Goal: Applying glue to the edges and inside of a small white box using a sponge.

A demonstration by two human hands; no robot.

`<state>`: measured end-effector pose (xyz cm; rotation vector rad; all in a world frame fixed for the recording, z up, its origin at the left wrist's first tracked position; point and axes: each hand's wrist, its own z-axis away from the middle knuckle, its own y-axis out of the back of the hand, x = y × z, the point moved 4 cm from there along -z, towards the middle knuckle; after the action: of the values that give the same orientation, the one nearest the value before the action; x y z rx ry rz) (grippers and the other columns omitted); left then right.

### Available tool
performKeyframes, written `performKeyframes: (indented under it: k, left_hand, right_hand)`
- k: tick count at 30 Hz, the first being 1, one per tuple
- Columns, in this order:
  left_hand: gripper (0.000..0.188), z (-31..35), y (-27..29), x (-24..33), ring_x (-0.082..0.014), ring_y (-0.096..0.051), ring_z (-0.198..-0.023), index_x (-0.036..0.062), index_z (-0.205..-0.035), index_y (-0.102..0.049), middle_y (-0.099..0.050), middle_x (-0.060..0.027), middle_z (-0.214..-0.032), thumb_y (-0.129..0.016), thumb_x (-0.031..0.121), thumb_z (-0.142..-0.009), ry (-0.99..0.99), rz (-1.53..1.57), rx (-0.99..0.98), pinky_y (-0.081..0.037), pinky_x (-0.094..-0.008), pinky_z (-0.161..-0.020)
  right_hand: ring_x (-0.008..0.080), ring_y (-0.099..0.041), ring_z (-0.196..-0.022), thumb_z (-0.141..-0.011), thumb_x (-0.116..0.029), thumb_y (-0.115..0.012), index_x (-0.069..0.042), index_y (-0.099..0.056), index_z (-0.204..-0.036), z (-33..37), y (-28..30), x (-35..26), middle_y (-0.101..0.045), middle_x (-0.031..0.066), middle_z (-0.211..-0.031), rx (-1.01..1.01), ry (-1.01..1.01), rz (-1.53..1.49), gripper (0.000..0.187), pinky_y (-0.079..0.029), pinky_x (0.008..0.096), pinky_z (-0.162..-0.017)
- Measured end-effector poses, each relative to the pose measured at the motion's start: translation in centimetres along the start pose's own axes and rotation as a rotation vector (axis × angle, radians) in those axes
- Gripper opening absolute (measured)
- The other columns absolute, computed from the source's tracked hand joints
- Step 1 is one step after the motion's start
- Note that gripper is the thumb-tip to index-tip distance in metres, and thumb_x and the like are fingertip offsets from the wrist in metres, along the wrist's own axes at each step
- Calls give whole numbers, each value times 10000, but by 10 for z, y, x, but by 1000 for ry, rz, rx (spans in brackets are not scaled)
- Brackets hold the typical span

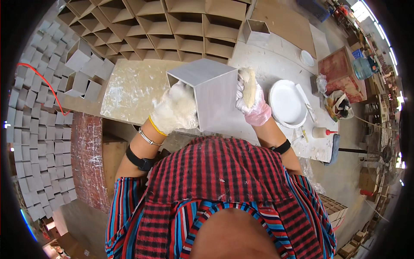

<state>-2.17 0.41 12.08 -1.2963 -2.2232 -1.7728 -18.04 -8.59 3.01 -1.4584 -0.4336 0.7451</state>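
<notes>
A light grey, square-sided box (217,99) is held up in front of my chest, tilted, with an open end towards the left. My left hand (174,108), in a whitish knitted glove, grips it at that open end; the fingertips are partly hidden inside. On the other side my right hand (256,105), in a pink-and-white stained glove, is closed round a pale yellow, sponge-like pad (249,88). That hand is right beside the box's right face; whether the pad touches it I cannot tell.
A cardboard grid (185,26) stands beyond the worktable (133,86). On the right are a round white dish (288,103), a red-tipped bottle (321,132), and a small grey box (256,32). Many grey boxes (41,138) are stacked left, with a red hose (43,82) across them.
</notes>
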Motion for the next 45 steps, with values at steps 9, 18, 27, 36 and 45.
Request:
performKeyframes:
  k: [9, 18, 27, 36, 45]
  left_hand:
    - [485, 16, -4, -40, -342, -554, -1036, 42, -1140, -564, -587, -145, -1144, -621, 296, -731, 128, 83, 52, -446, -381, -896]
    - [388, 70, 3, -69, -315, -583, -1003, 53, -1072, -613, -623, -131, -1072, -597, 222, -723, 121, -259, 288, -462, -378, -866]
    - [285, 123, 38, -129, -316, -627, -896, 62, -903, -677, -662, -136, -906, -598, 223, -682, 241, -560, 330, -486, -371, -807]
    - [266, 191, 109, -286, -313, -643, -858, 83, -852, -694, -664, -170, -884, -591, 258, -679, 813, -602, -451, -510, -382, -749]
    - [516, 224, 79, -342, -323, -556, -1090, 244, -1226, -562, -590, -130, -1179, -572, 385, -729, 1127, -278, -598, -444, -388, -925]
  right_hand:
    - [126, -466, -626, -942, -394, -463, -34, -500, -905, -3, 0, 9, -502, 44, -772, 19, -71, 29, 364, -404, 230, -516]
    - [133, -322, -564, -940, -367, -418, -52, -473, -871, -8, 43, 16, -330, -2, -651, 203, -79, 202, 327, -289, 268, -538]
    - [134, -397, -566, -941, -472, -414, -29, -527, -972, -17, 87, 34, -427, -3, -651, 313, -161, 336, 458, -331, 266, -512]
    - [119, -374, -537, -942, -448, -429, -49, -521, -949, -23, 102, 68, -399, -10, -633, 475, -169, 337, 410, -313, 247, -478]
    - [100, -338, -489, -944, -434, -444, -85, -521, -886, -32, 98, 95, -348, -39, -591, 585, -132, 460, 361, -278, 238, -440]
